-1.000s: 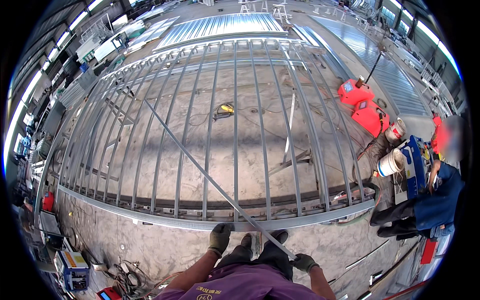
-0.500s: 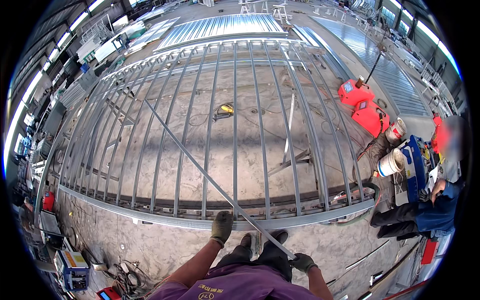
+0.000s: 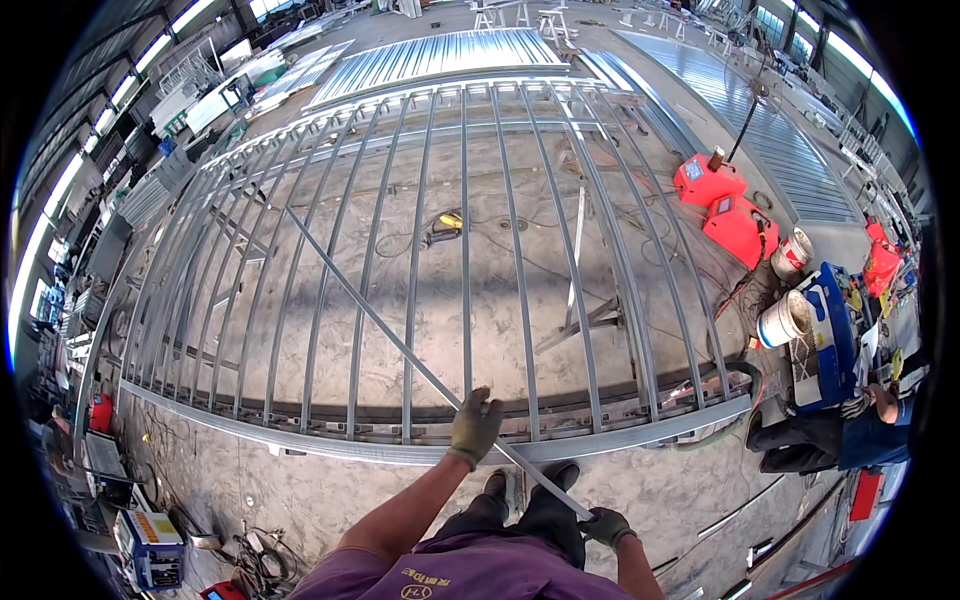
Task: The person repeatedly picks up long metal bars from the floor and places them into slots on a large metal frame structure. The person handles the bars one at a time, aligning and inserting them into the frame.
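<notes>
A long, thin grey metal bar (image 3: 372, 315) lies slantwise across a large metal frame (image 3: 330, 447) of many parallel bars. Its near end reaches past the frame's front edge to my right hand (image 3: 607, 526), gloved and closed round that end close to my body. My left hand (image 3: 475, 425), in a dark greenish glove, is over the slanted bar at the front rail. Its fingers and thumb look spread apart, and it hides a short stretch of the bar; whether it touches the bar is unclear.
Red machines (image 3: 740, 232), white buckets (image 3: 783, 320) and a blue case (image 3: 832, 325) stand to the right, beside another person (image 3: 875, 430). A yellow power tool (image 3: 447, 224) with a cable lies on the floor inside the frame. Cables and a blue-white box (image 3: 150, 548) are at lower left.
My left hand has moved forward and right from the front rail to the slanted bar, its fingers opening. My right hand still grips the bar's end. The other person's arm has shifted.
</notes>
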Available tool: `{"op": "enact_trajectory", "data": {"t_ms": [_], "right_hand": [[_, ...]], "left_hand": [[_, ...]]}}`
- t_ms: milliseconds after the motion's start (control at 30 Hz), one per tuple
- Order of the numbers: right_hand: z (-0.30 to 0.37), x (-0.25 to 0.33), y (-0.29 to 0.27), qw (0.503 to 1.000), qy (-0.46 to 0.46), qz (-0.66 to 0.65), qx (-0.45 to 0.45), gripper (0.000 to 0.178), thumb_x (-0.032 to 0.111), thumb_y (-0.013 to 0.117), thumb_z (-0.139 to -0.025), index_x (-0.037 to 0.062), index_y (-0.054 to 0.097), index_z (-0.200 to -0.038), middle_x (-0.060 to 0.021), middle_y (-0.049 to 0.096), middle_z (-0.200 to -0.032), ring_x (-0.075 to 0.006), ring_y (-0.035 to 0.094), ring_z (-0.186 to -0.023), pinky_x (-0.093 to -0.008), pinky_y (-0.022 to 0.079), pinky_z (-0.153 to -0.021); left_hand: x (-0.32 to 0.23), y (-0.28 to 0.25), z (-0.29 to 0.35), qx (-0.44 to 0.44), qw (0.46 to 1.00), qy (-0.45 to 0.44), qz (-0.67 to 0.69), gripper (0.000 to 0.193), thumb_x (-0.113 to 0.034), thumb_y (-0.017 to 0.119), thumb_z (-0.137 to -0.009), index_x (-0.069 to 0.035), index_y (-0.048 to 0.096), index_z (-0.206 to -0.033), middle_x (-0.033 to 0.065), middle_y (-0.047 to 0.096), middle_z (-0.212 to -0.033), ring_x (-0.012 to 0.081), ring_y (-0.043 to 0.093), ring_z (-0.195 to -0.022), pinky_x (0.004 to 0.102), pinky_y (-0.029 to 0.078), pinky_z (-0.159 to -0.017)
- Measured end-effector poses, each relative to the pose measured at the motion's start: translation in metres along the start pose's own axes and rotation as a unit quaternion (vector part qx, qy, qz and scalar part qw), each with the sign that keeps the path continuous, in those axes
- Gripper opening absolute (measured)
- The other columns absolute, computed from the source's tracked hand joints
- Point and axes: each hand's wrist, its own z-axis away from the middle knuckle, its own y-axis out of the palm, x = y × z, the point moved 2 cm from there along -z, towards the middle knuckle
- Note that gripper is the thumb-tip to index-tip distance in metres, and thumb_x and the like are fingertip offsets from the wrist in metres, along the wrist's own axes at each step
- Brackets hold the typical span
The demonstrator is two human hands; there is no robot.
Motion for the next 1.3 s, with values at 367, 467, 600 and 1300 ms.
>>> {"op": "enact_trajectory", "data": {"t_ms": [367, 467, 600, 1300], "right_hand": [[0.001, 0.019, -0.003, 0.999, 0.003, 0.042, 0.009, 0.054, 0.057, 0.076, -0.082, 0.0172, 0.075, -0.119, -0.0108, 0.078, -0.107, -0.0307, 0.074, -0.102, -0.0426, 0.056, -0.092], [0.006, -0.014, 0.004, 0.999, 0.045, 0.016, -0.004, 0.054, 0.057, 0.075, -0.083, 0.0185, 0.075, -0.121, -0.0105, 0.078, -0.108, -0.0302, 0.074, -0.103, -0.0425, 0.057, -0.092], [-0.004, -0.004, 0.009, 0.999, -0.006, 0.044, -0.010, 0.054, 0.056, 0.074, -0.083, 0.0194, 0.074, -0.122, -0.0111, 0.078, -0.111, -0.0311, 0.073, -0.106, -0.0429, 0.056, -0.093], [-0.015, -0.018, 0.011, 0.999, -0.014, 0.038, 0.017, 0.061, 0.058, 0.077, -0.078, 0.0189, 0.074, -0.124, -0.0111, 0.078, -0.109, -0.0309, 0.074, -0.103, -0.0423, 0.057, -0.092]], "left_hand": [[0.070, 0.147, -0.138, 0.067, 0.983, -0.170, -0.015, 0.080, -0.046, 0.073, -0.088, 0.006, 0.045, -0.143, 0.0301, 0.069, -0.121, 0.0409, 0.068, -0.116, 0.0464, 0.055, -0.097], [0.004, 0.192, -0.110, 0.137, 0.953, -0.262, 0.059, 0.053, -0.040, 0.068, -0.093, 0.000, 0.052, -0.124, 0.0227, 0.076, -0.096, 0.0415, 0.074, -0.087, 0.0537, 0.058, -0.077], [0.044, 0.173, -0.123, 0.012, 0.973, -0.163, -0.163, 0.042, -0.034, 0.059, -0.097, -0.001, 0.052, -0.123, 0.0293, 0.073, -0.098, 0.0485, 0.071, -0.092, 0.0572, 0.056, -0.080], [0.036, 0.169, -0.119, 0.039, 0.977, -0.197, -0.072, 0.034, -0.031, 0.056, -0.097, -0.003, 0.055, -0.116, 0.0283, 0.073, -0.092, 0.0483, 0.071, -0.091, 0.0571, 0.056, -0.079]]}}
